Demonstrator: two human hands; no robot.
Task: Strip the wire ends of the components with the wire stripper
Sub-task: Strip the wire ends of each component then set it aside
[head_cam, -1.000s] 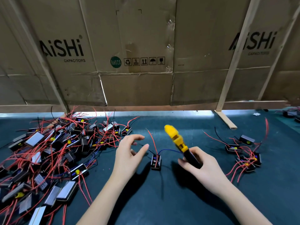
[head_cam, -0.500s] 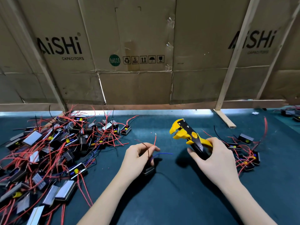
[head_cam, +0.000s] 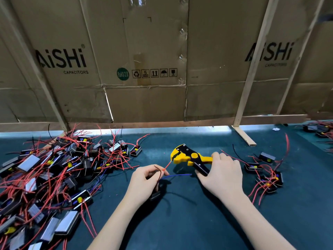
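A: What is the left hand (head_cam: 144,179) doing?

B: Its grip is closed on a component (head_cam: 155,194), a small black block that pokes out below the palm, just above the desk (head_cam: 180,222). Thumb and forefinger pinch its red wire (head_cam: 167,165), which runs up and to the right.

A: And the stripper (head_cam: 191,158)?

B: The right hand (head_cam: 222,175) has it, fingers wrapped round the yellow and black handles, head pointing left. The tip of the red wire sits right at the stripper's mouth; I cannot tell whether the blades have bitten on it.

A: Other wires on that component?

B: A blue wire (head_cam: 177,175) sticks out to the right under the stripper, and a dark wire (head_cam: 159,170) loops over the left fingers.

A: Where is the rest of the stock?

B: A big pile (head_cam: 54,168) of components with red leads covers the left of the desk. A smaller group (head_cam: 264,174) lies to the right, just beyond the right hand. Behind everything stands a cardboard wall (head_cam: 144,51) printed AiSHi CAPACITORS, braced by wooden slats (head_cam: 252,69).
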